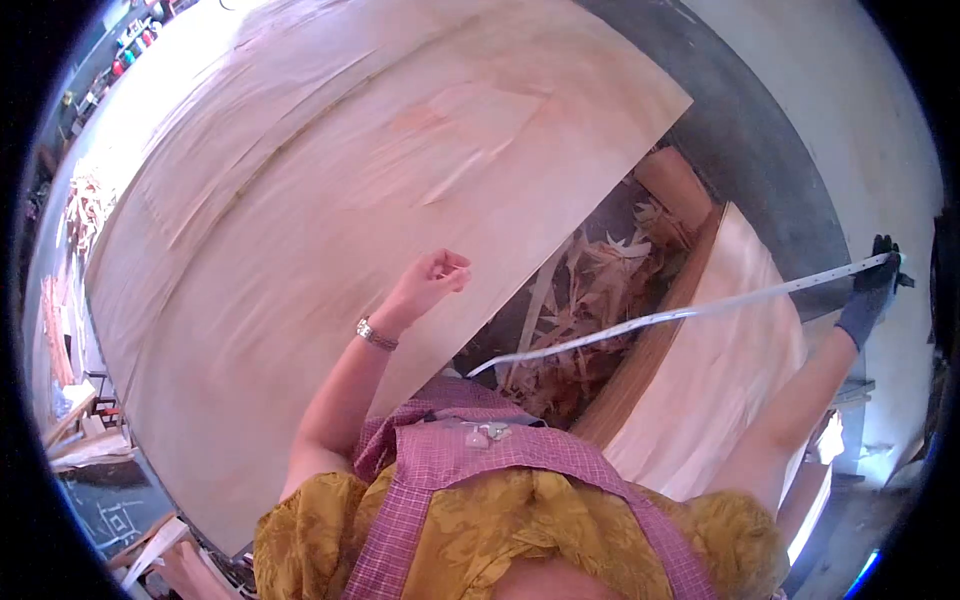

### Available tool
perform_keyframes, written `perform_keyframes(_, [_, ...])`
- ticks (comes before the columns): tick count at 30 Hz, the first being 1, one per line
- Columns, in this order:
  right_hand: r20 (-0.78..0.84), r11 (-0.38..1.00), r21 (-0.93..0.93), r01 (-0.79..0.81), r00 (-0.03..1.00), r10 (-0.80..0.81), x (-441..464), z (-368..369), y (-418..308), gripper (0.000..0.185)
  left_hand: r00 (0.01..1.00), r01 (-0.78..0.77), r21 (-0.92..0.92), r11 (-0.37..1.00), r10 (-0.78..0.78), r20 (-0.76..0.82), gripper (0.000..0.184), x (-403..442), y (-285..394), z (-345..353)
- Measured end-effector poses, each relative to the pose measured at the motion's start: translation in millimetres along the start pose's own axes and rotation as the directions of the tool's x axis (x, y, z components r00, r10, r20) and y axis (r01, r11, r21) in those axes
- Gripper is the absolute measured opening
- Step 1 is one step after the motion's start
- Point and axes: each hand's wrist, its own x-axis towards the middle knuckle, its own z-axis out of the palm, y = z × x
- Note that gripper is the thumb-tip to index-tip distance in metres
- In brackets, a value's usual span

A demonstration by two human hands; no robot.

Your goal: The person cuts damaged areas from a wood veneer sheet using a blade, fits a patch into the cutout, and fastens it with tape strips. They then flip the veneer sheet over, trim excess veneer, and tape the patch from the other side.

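My left hand (437, 279) is bare, with a metal watch on the wrist. Its fingers are curled in over a large pale sheet of thin wood (300, 300), and nothing shows between them. Far to the right, my right hand (872, 283) wears a dark glove and is closed on one end of a long, thin whitish strip (640, 322) with small marks along it. The strip bows down to the left, and its other end lies near my apron. Under it is a thick stack of wood sheets (730, 330).
Torn veneer scraps (590, 310) fill the gap between the large sheet and the stack. A reddish-brown wood piece (675, 185) sits at the gap's far end. More wood scraps (165, 550) lie at lower left. A pale surface (850, 130) curves along the right.
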Motion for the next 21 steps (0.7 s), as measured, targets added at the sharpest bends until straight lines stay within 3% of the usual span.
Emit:
perform_keyframes(3, [0.194,0.948,-0.289,0.131,0.978,-0.076,-83.0,87.6,-8.2,0.039,0.997,0.019,-0.029,0.999,-0.016,0.079,0.029,38.3,-0.1,18.5])
perform_keyframes(5, [0.273,0.884,-0.448,0.133,0.962,-0.007,-79.3,107.2,23.6,0.036,0.994,0.031,-0.029,0.999,-0.028,0.103,0.029,71.5,18.1,39.4])
perform_keyframes(7, [0.234,0.687,-0.726,-0.043,0.924,0.304,-139.5,159.6,41.7,0.029,0.993,0.008,0.008,1.0,-0.009,0.119,0.031,96.0,37.6,54.0])
perform_keyframes(9, [0.171,0.362,-0.922,-0.141,0.69,0.704,-210.6,217.3,55.9,0.023,0.992,-0.026,0.064,0.998,0.018,0.124,0.037,112.4,49.1,70.8])
perform_keyframes(10, [0.464,0.637,-0.763,-0.111,0.592,0.659,-231.3,200.1,116.0,0.023,0.991,-0.025,-0.021,0.999,0.028,0.132,0.038,120.0,56.5,84.5])
perform_keyframes(11, [0.712,0.83,-0.523,-0.192,0.437,0.55,-252.0,182.8,175.9,0.025,0.99,-0.035,-0.103,0.994,0.048,0.131,0.039,126.1,68.4,96.5])
perform_keyframes(12, [0.65,0.713,-0.635,-0.298,0.292,0.701,-271.5,180.4,214.4,0.025,0.989,-0.05,-0.181,0.982,0.074,0.124,0.04,135.2,81.4,105.9])
perform_keyframes(14, [0.727,0.7,-0.57,-0.43,0.135,0.674,-302.6,207.2,232.4,0.022,0.994,-0.05,-0.291,0.955,0.077,0.082,0.041,141.8,102.5,125.1])
perform_keyframes(16, [0.704,0.564,-0.616,-0.55,-0.063,0.707,-317.3,224.3,241.5,0.023,0.999,-0.024,-0.328,0.944,0.033,0.021,0.038,144.7,113.1,131.4])
perform_keyframes(19, [0.77,0.608,-0.576,-0.547,-0.114,0.627,-323.8,238.8,260.0,0.023,0.993,0.041,-0.237,0.971,-0.066,-0.098,0.029,153.9,114.7,131.3])
perform_keyframes(21, [0.739,0.533,-0.626,-0.57,-0.213,0.64,-320.6,244.9,265.1,0.024,0.98,0.076,-0.131,0.989,-0.098,-0.173,0.023,159.3,104.1,120.4])
